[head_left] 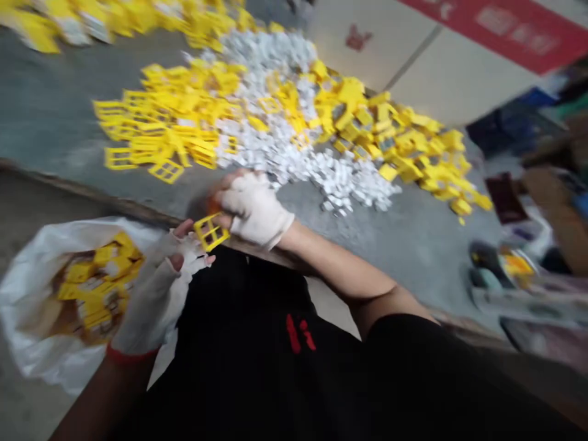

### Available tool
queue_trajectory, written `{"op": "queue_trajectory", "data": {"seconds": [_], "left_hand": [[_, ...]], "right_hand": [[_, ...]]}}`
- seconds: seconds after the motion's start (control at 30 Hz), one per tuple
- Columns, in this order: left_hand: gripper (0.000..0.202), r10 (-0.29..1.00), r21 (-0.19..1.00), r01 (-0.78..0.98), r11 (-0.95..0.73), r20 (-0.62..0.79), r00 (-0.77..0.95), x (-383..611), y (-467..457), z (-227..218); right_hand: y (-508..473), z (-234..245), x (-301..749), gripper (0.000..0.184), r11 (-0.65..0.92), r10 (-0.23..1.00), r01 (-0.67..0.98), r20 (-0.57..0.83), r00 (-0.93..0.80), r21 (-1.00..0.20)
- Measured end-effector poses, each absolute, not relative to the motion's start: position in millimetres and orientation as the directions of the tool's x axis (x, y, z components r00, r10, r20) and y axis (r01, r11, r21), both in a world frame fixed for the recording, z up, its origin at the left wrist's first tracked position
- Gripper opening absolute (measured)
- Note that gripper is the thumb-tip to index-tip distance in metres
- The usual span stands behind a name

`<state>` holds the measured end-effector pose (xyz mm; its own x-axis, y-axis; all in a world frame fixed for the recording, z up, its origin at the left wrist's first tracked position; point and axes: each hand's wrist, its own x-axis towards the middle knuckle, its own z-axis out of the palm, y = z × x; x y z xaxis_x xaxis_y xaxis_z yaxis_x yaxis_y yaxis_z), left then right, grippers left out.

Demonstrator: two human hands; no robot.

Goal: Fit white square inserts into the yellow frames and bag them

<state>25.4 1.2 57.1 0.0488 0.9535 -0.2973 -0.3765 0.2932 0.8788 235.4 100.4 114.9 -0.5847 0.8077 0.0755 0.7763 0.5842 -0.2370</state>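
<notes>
Two gloved hands work at the table edge. The right hand (255,208) has its fingers (234,202) curled closed around one end of a yellow plastic lattice frame (211,231), which sits between the hands, at the table edge. The left hand (156,294) has its bare fingertips (182,228) spread at the frame's other end; whether they grip it cannot be determined. Beside the left hand, a white plastic bag (32,306) contains yellow and white parts (96,285). Beyond the hands, the grey table (404,245) carries a heap of small white blocks (275,141) mixed with more yellow frames (174,122). A further yellow heap (124,18) lies farther along the table. A red strip (496,30) crosses the tiled floor (441,79) beyond.
</notes>
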Motion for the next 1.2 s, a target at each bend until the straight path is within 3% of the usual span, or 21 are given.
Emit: {"op": "queue_trajectory", "data": {"seconds": [0.13,0.23,0.3,0.37,0.43,0.53,0.67,0.77,0.87,0.97,1.1,1.2], "left_hand": [[0.045,0.904,0.817,-0.405,0.412,-0.308,0.297,79,5,57],[0.048,0.859,0.791,-0.366,0.491,-0.368,0.356,105,-3,57],[0.052,0.845,0.77,-0.375,0.517,-0.39,0.366,118,-6,61],[0.051,0.834,0.74,-0.4,0.54,-0.409,0.37,128,-4,66],[0.051,0.821,0.71,-0.423,0.564,-0.427,0.378,137,-1,72],[0.054,0.8,0.675,-0.435,0.597,-0.456,0.39,149,2,78],[0.048,0.769,0.641,-0.43,0.635,-0.475,0.427,160,-3,78],[0.031,0.768,0.648,-0.423,0.633,-0.455,0.451,166,-6,72],[0.02,0.773,0.676,-0.404,0.616,-0.423,0.472,171,-8,68],[0.024,0.764,0.684,-0.38,0.623,-0.428,0.483,175,-10,69],[0.037,0.738,0.675,-0.345,0.652,-0.463,0.491,176,-13,73],[0.036,0.733,0.672,-0.349,0.654,-0.449,0.511,176,-15,74]], "right_hand": [[42,102,276,0.029,0.501,0.836,0.778,-0.018,-0.548,-0.379],[15,83,340,0.027,0.465,0.865,0.716,0.094,-0.494,-0.521],[7,72,393,0.032,0.394,0.919,0.749,0.202,-0.34,-0.533],[9,62,443,0.028,0.186,0.964,0.882,0.256,-0.078,-0.434],[16,54,479,0.029,0.067,0.969,0.96,0.247,0.003,-0.273],[31,43,502,0.038,0.198,0.968,0.978,0.172,-0.184,-0.067],[39,35,503,0.037,0.294,0.948,0.956,0.123,-0.293,0.011],[34,31,506,0.032,0.251,0.96,0.966,0.146,-0.239,-0.064],[27,27,513,0.028,0.195,0.97,0.95,0.193,-0.149,-0.245],[24,24,518,0.027,0.099,0.98,0.904,0.2,-0.016,-0.416],[17,24,518,0.018,-0.008,0.992,0.853,0.105,0.073,-0.521],[3,27,518,0.024,-0.055,0.981,0.78,0.113,0.16,-0.624]]}}
